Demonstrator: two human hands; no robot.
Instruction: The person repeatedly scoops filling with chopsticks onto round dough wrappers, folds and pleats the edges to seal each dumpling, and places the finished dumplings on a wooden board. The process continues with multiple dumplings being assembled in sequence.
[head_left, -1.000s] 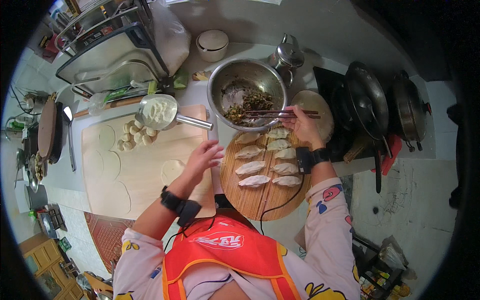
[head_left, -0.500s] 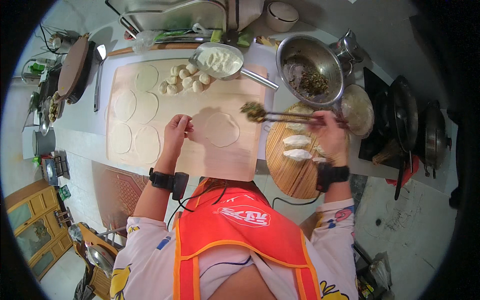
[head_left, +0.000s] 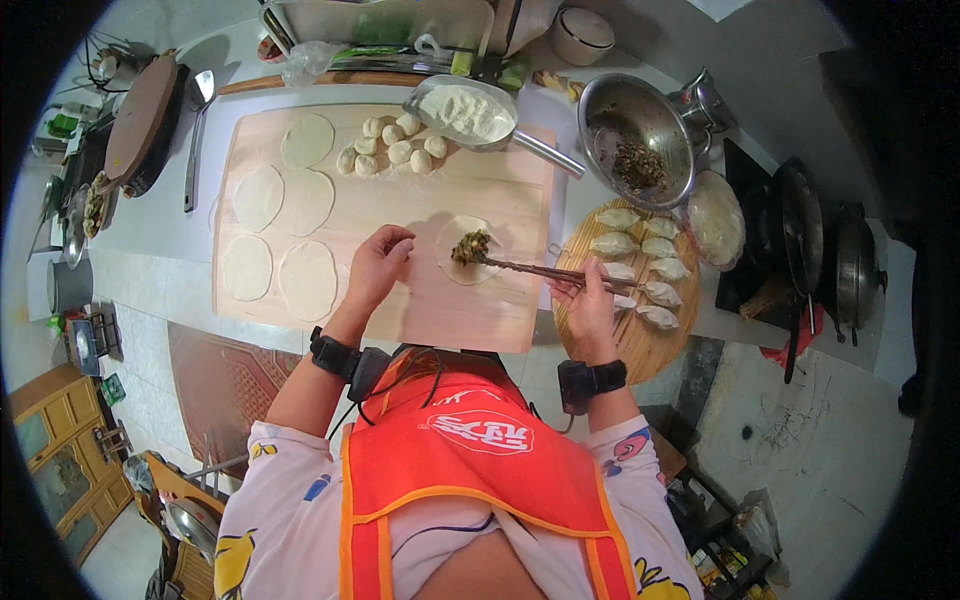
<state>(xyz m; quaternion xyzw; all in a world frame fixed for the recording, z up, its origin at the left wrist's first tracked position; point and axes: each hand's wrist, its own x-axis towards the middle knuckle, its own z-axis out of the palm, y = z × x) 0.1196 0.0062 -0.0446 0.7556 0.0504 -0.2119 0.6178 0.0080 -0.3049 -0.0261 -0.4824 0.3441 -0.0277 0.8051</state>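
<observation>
Right hand [head_left: 588, 300] grips chopsticks [head_left: 540, 270], laying filling [head_left: 470, 246] on a dumpling wrapper [head_left: 466, 250] just beyond it.
Left hand [head_left: 378, 264], loosely curled and empty, rests beside the wrapper; thin, soft dough likely tears easily, best lifted by its edge.

Chopsticks [head_left: 540, 270] press green filling [head_left: 470, 246] onto a flat round wrapper [head_left: 463, 252].
</observation>
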